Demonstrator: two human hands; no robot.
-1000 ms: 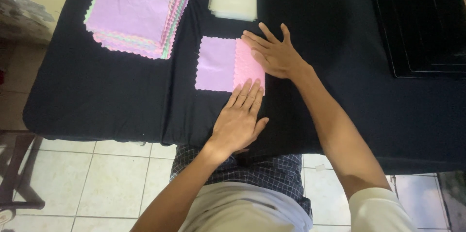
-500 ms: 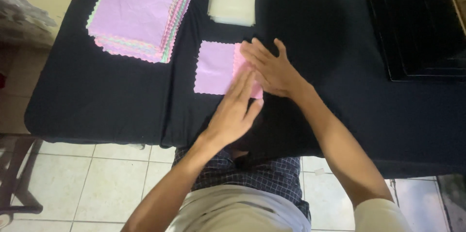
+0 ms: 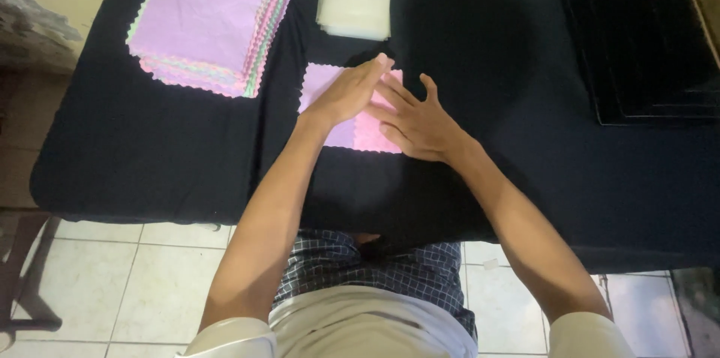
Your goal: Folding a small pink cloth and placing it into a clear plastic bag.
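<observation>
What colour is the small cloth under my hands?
The small cloth is pale purple with a pink part at its right, scalloped edges; the head view shows it.

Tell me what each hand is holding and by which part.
Nothing is gripped. Both hands lie flat on the small pink cloth: the left hand across its middle, the right hand pressing its right half against the black table cover.

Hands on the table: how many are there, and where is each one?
2. The left hand lies across the pink cloth, fingers pointing toward the far edge. The right hand rests flat, fingers spread, on the cloth's right part. No other person's hands show.
</observation>
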